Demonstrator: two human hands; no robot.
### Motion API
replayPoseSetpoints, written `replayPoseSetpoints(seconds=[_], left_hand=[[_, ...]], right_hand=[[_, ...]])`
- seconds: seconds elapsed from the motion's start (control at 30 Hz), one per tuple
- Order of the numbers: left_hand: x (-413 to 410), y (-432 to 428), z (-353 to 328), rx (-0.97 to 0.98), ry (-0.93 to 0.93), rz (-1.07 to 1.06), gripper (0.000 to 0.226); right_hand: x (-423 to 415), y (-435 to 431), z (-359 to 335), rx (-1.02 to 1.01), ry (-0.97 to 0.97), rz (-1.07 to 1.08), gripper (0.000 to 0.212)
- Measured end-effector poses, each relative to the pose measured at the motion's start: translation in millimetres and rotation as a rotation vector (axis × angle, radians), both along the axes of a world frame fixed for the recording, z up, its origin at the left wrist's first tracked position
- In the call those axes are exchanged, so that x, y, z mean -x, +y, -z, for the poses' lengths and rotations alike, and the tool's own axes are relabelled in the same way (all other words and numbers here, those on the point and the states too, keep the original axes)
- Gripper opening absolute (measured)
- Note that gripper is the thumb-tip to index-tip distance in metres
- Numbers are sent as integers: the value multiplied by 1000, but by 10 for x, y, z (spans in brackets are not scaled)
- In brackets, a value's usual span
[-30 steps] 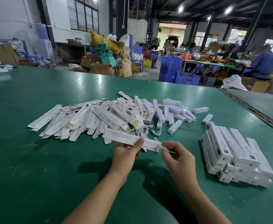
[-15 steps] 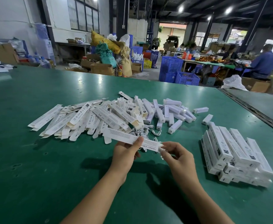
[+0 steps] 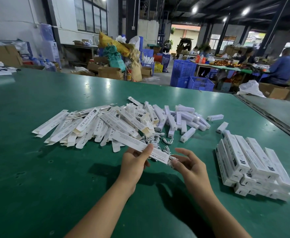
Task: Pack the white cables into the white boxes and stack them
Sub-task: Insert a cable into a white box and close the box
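Left hand holds white box, right hand pinches cable.

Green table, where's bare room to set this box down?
Bare green table: left of the left hand, nearer than the flat box pile; also between the right hand and the packed box stack. Crowded beyond both hands: white cables.

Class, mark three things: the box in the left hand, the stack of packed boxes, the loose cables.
held box (image 3: 132,142): head view, middle of its printed face.
stack of packed boxes (image 3: 254,157): head view, top face of an upper box.
loose cables (image 3: 152,139): head view, tangle beyond the held box.
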State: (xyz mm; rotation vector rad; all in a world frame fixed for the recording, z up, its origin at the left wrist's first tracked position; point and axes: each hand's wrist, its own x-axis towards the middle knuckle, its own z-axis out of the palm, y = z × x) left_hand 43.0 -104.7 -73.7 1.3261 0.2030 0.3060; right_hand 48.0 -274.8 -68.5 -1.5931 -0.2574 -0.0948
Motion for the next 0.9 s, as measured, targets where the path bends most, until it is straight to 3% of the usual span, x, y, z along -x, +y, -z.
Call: replayPoseSetpoints(seconds=[0.17, 0.4, 0.8, 0.9], left_hand=[[-24, 41, 15, 22, 33, -16, 62], [-29, 51, 37, 16, 48, 1, 67], [-41, 59, 35, 32, 52, 8, 58], [-40, 44, 40, 23, 36, 14, 52]], right_hand=[[-2, 12, 6, -61, 37, -11, 40], [-45, -19, -3, -210, 183, -3, 45], [-48, -34, 13, -285, 206, 19, 44], [-37, -31, -2, -213, 205, 31, 42]])
